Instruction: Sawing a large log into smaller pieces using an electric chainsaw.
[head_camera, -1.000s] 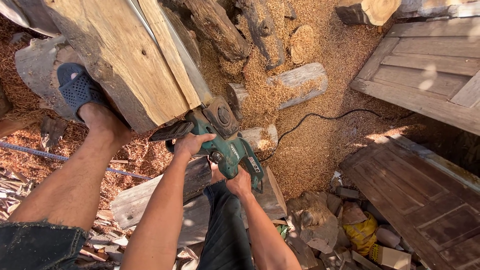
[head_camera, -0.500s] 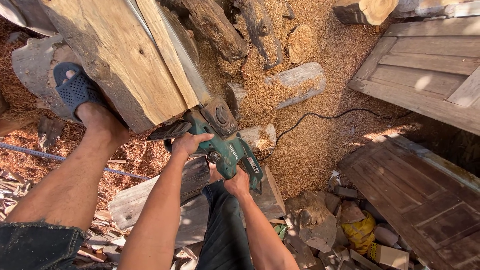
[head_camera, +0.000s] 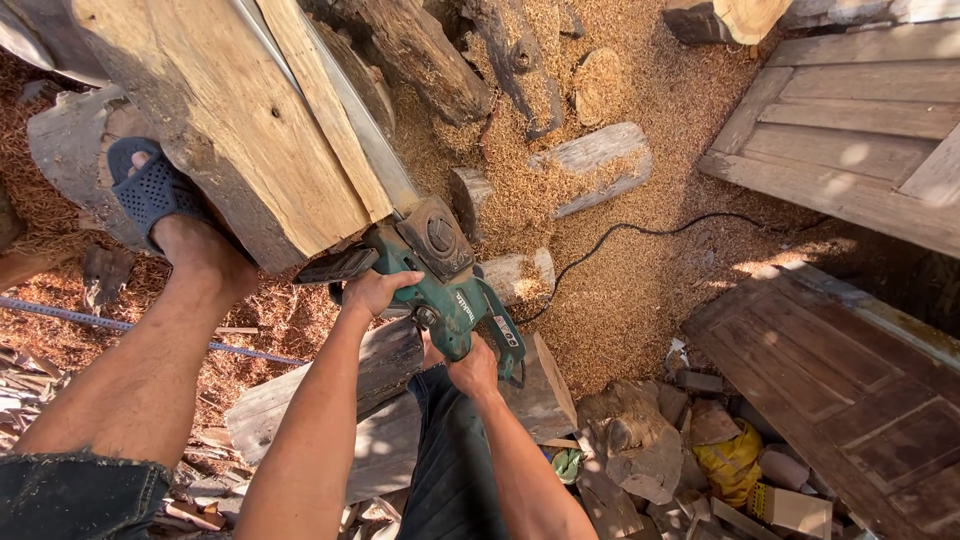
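A green electric chainsaw is held against the near end of a big squared timber beam, its bar running up along a cut in the wood. My left hand grips the saw's front handle. My right hand grips the rear handle, lower and nearer to me. My left foot in a blue sandal is braced on a grey log beside the beam. A black power cord trails from the saw across the sawdust to the right.
Sawdust covers the ground, with short cut logs and dark trunks beyond the saw. Wooden panel doors lie at right. A weathered plank lies under my arms; rubble and a yellow bag sit at lower right.
The hands and saw have shifted very slightly; the grip on both handles is unchanged. The foot stays on the log.
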